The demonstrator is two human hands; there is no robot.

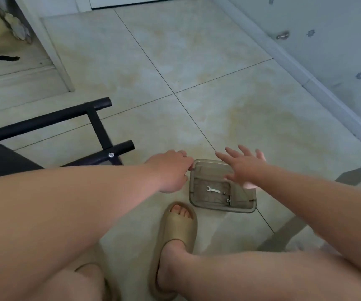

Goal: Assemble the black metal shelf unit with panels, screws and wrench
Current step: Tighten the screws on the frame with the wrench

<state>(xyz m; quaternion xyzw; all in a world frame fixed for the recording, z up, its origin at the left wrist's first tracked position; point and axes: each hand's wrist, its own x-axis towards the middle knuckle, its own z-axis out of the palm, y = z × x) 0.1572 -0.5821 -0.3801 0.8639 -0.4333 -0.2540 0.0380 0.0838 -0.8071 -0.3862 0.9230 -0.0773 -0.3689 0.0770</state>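
A translucent grey-brown plastic tray [199,205] lies on the tiled floor in front of me. Inside it are a small silver wrench [213,189] and a few small nuts or screws [226,197]. My left hand [171,170] has its fingers curled at the tray's far left corner, gripping the rim. Over the far right part of the tray, my right hand [245,167] hovers with its fingers spread, holding nothing. The black metal shelf frame [98,124] lies on the floor to the left, with a silver screw [110,155] in its nearer tube.
My foot in a tan slipper [176,224] stands just in front of the tray. A dark panel [3,161] lies under the frame at the left. Grey bars [283,235] cross the floor at the right. A wall [305,51] runs along the right, a white door frame [53,51] at the far left.
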